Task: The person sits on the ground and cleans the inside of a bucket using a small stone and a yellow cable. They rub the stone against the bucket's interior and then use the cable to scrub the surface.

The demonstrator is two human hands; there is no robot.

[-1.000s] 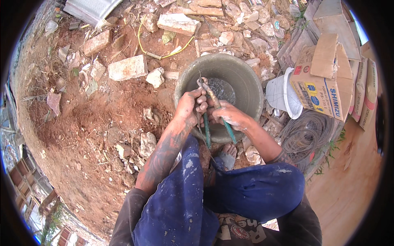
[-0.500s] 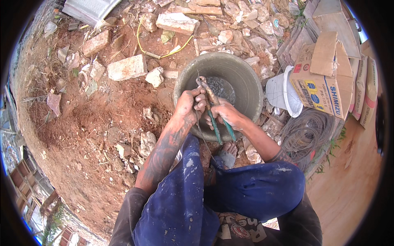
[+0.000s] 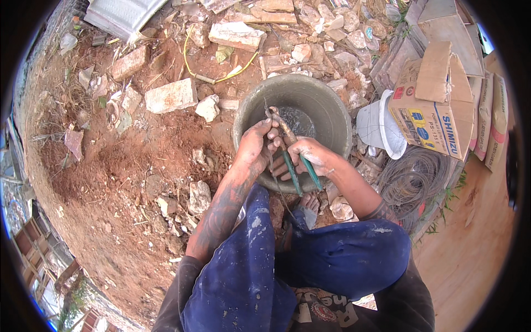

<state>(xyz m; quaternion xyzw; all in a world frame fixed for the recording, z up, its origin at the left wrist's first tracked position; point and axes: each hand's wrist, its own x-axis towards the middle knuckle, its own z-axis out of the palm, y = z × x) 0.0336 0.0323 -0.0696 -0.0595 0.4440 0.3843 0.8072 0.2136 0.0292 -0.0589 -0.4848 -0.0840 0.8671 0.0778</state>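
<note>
My right hand (image 3: 311, 155) is closed round the green handles of a pair of rusty-jawed pincers (image 3: 286, 129), held over a grey bucket (image 3: 338, 156). The two handles stand slightly apart and point back toward my knees. Close to the jaws, the fingers of my left hand (image 3: 256, 143) pinch a thin wire (image 3: 273, 176). One end sticks up past the jaws, while the rest hangs down over the bucket's near rim toward my foot. At the bucket's bottom lies a greyish, glinting mass (image 3: 298, 123), partly hidden by the pincers; I cannot tell what it is.
A coil of wire (image 3: 412, 180) lies right of the bucket, near a tipped white pail (image 3: 371, 124) and a cardboard box (image 3: 423, 113). Broken bricks (image 3: 171, 96) and rubble litter the reddish soil. A yellow hose piece (image 3: 190, 62) curves beyond the bucket. A wooden board (image 3: 470, 232) lies at right.
The pincers' handle ends have shifted slightly right, and my right hand's grip on them has changed a little. My left hand stays by the jaws with the wire.
</note>
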